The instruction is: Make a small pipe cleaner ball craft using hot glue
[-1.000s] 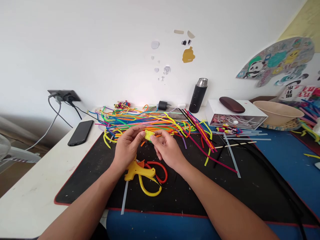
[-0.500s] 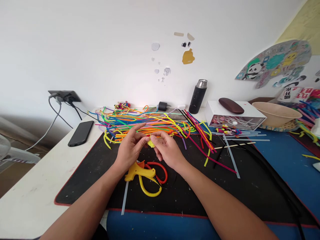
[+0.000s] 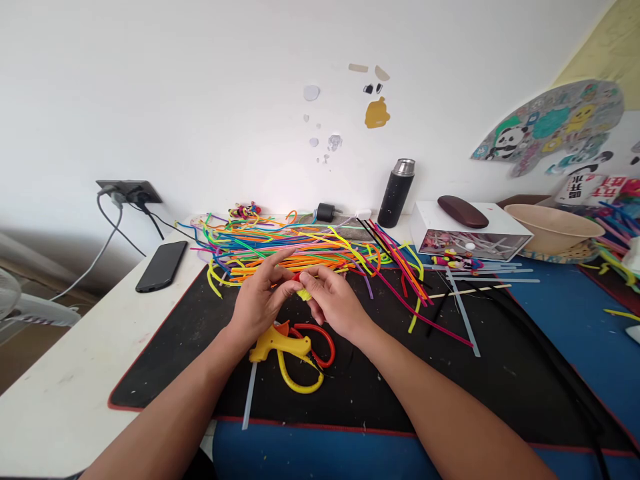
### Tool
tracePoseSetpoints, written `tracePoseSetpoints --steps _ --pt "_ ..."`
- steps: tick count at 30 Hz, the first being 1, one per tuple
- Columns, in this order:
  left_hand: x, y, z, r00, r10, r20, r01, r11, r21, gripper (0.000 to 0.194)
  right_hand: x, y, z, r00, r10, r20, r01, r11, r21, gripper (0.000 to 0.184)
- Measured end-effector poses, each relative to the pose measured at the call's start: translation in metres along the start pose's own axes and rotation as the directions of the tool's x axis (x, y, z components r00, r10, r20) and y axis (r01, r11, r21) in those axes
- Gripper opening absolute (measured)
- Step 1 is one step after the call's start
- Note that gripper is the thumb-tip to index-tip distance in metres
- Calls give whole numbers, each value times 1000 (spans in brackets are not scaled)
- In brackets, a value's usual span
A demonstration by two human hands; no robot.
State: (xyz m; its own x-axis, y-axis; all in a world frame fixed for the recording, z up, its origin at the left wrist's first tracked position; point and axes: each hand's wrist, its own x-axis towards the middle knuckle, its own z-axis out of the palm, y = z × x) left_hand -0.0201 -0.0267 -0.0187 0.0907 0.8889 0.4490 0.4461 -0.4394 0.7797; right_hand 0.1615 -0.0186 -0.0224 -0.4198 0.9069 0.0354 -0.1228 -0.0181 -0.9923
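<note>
My left hand (image 3: 260, 299) and my right hand (image 3: 334, 301) meet above the black mat (image 3: 450, 373), fingertips pinched together on a small yellow pipe-cleaner piece (image 3: 303, 293). A bit of red shows at its top edge. Just below my hands lie a yellow glue gun (image 3: 278, 342) and scissors with one red and one yellow handle loop (image 3: 311, 360). Behind my hands spreads a big pile of coloured pipe cleaners (image 3: 300, 248).
A black phone (image 3: 162, 265) lies at the left on the white table. A black flask (image 3: 397, 193), a white box (image 3: 470, 230) with a brown case on it and a tan bowl (image 3: 554, 227) stand at the back right. Clear glue sticks (image 3: 463, 312) lie on the mat.
The yellow piece has sunk lower between my fingertips and is more hidden. My hands have closed in on each other slightly; the rest stays put.
</note>
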Motion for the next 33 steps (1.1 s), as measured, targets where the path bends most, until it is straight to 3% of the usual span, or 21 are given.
tracePoseSetpoints --steps 7,19,26,33 --pt "-1 0 -2 995 101 6 -101 993 55 54 -1 0 0 998 53 41 -54 999 8 44" --pt "-4 -2 4 992 17 122 2 988 -157 45 4 -2 -3 994 107 -17 -106 993 60 44" --pt "-6 5 8 993 -42 112 67 972 -225 26 3 -2 -5 994 105 -31 -101 991 89 44" --pt "-4 6 8 986 -98 132 139 923 -360 23 4 0 -5 995 93 -32 -90 992 88 46"
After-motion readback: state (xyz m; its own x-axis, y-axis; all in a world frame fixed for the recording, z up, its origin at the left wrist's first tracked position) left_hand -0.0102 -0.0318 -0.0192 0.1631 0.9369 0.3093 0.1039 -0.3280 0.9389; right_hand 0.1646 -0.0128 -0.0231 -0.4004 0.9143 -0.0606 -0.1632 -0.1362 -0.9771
